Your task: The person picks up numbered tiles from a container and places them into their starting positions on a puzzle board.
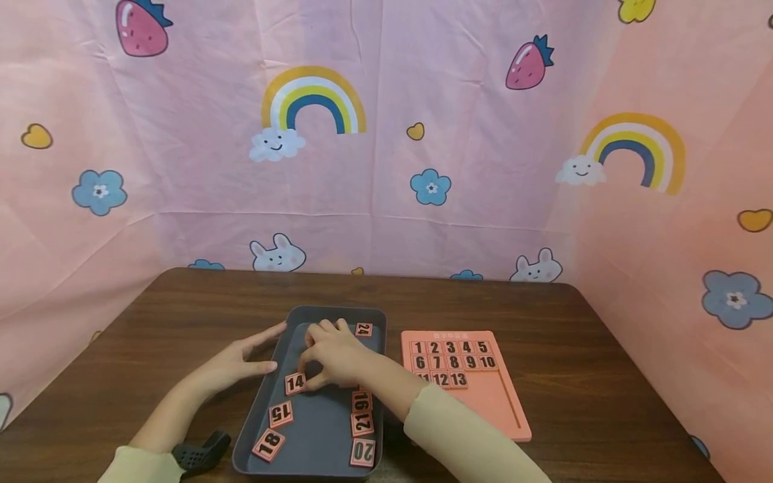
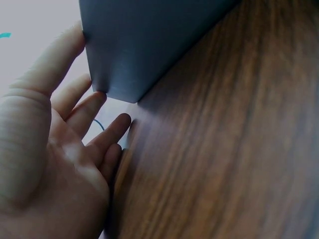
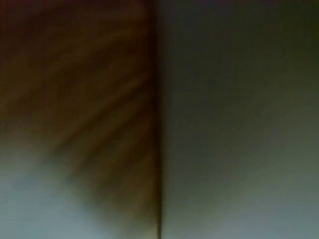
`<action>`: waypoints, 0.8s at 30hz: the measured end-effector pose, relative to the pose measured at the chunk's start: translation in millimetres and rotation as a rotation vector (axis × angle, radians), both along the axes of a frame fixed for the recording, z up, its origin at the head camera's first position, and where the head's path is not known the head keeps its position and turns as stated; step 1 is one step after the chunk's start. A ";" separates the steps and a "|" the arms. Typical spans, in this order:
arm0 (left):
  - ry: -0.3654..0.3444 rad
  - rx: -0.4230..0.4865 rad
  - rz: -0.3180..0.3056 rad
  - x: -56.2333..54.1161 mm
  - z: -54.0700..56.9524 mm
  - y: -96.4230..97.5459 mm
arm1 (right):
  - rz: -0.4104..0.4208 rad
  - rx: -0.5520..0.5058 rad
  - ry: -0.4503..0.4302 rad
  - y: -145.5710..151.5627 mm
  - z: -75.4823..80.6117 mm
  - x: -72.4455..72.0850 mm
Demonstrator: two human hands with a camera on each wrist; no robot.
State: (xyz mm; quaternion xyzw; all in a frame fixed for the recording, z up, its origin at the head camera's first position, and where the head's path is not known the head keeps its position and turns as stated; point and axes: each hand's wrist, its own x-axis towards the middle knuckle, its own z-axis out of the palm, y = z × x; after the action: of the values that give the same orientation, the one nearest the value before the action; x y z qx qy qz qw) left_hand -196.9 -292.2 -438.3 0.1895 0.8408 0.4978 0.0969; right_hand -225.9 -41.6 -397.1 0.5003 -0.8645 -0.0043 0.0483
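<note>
My right hand [image 1: 338,355] reaches into the grey tray [image 1: 314,466] and pinches the number tile 14 [image 1: 295,383] at its edge between thumb and index finger. My left hand [image 1: 232,365] lies along the tray's left side, fingers extended. In the left wrist view, fingertips of the left hand [image 2: 65,134] meet the outer wall of the tray [image 2: 134,45]. Tiles 15 [image 1: 280,414] and 18 [image 1: 268,445] lie at the tray's left. Down its right side are 24 [image 1: 364,329], 16 [image 1: 362,402], 21 [image 1: 362,423] and 20 [image 1: 362,453]; the right hand hides part of this area.
Right of the tray lies a pink number board [image 1: 489,406], its upper rows filled with tiles 1 to 13 in order. The right forearm crosses over its left edge. Both stand on a dark wooden table [image 1: 574,376] before a patterned cloth [image 1: 471,241]. The right wrist view is blurred.
</note>
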 end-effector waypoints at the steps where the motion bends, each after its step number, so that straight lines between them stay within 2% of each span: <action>1: -0.002 0.004 -0.002 -0.2 0.2 -0.1 | 0.007 0.002 0.015 1.9 1.5 0.7; 7: 0.001 0.011 0.003 -1.0 -0.2 -0.4 | 0.045 -0.033 0.093 17.5 16.8 6.2; 13: 0.006 0.016 0.012 -2.5 -2.1 0.6 | 0.026 -0.087 0.108 40.9 37.8 15.0; 17: 0.030 0.005 0.027 -2.8 -3.1 1.4 | 0.003 -0.101 0.140 58.7 46.0 20.1; 24: 0.034 0.015 0.018 -2.6 -1.8 1.5 | -0.025 -0.207 0.097 95.2 50.8 27.2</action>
State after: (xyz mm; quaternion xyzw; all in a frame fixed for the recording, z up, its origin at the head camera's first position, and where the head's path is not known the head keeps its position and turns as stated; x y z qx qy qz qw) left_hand -199.6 -290.7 -440.0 0.1909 0.8403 0.5015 0.0766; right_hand -198.7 53.6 -346.3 0.4812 -0.8631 0.0601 0.1411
